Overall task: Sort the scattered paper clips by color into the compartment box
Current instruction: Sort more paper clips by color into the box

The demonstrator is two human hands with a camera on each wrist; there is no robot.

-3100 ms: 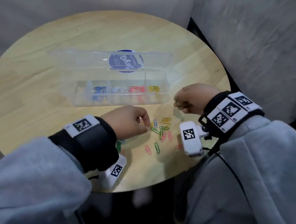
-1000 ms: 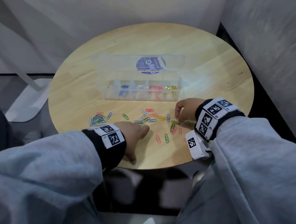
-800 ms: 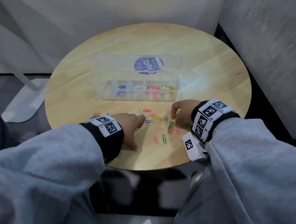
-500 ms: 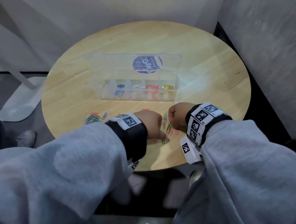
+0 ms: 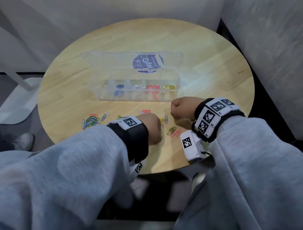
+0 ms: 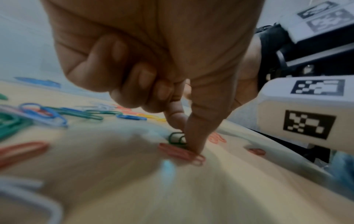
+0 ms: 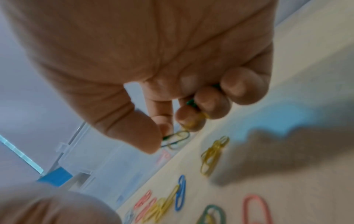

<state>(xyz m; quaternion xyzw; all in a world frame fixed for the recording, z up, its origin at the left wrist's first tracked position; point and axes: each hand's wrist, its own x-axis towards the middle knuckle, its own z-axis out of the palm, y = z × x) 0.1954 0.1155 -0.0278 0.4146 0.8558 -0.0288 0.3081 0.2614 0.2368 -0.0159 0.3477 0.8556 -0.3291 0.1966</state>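
The left hand (image 6: 153,60) pinches a green clip (image 6: 176,138) on the table (image 5: 206,60). The right hand (image 7: 153,60) holds green and yellow clips (image 7: 178,138) in curled fingers, with the box (image 5: 140,94) at twelve o'clock.

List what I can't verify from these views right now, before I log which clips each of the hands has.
- Left hand: head view shows only its back; the left wrist view is blurred, so whether its fingertips grip the red clip or green clip is unclear.
- Right hand: curled fingers hide how many clips it holds.
- Compartment box: clip counts too small, head view.
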